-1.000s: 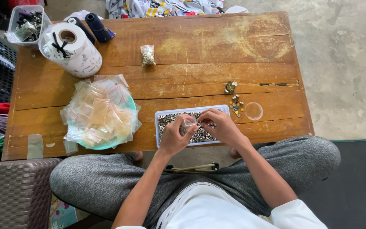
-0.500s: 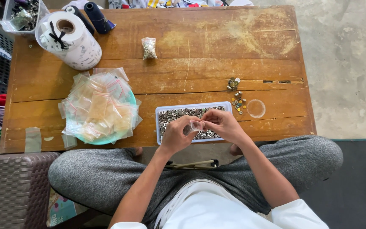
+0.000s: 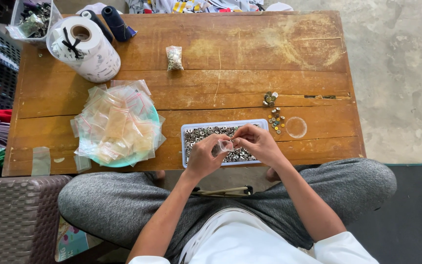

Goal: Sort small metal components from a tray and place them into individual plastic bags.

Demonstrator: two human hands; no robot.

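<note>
Hands (image 3: 230, 149) at table's (image 3: 269, 63) near edge; right side open.

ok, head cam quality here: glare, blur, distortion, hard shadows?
Head view: soft, even daylight, no hard shadows; a pale worn sheen on the far part of the table, not blown out. Frame mostly sharp; the small clear bag between the left hand and right hand is too small to read. Table edges bow slightly, suggesting a wide lens.

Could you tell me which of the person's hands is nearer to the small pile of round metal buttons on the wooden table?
Right. The right hand sits just below-left of the small pile of round metal buttons; the left hand is farther left, over the rectangular white tray.
</note>
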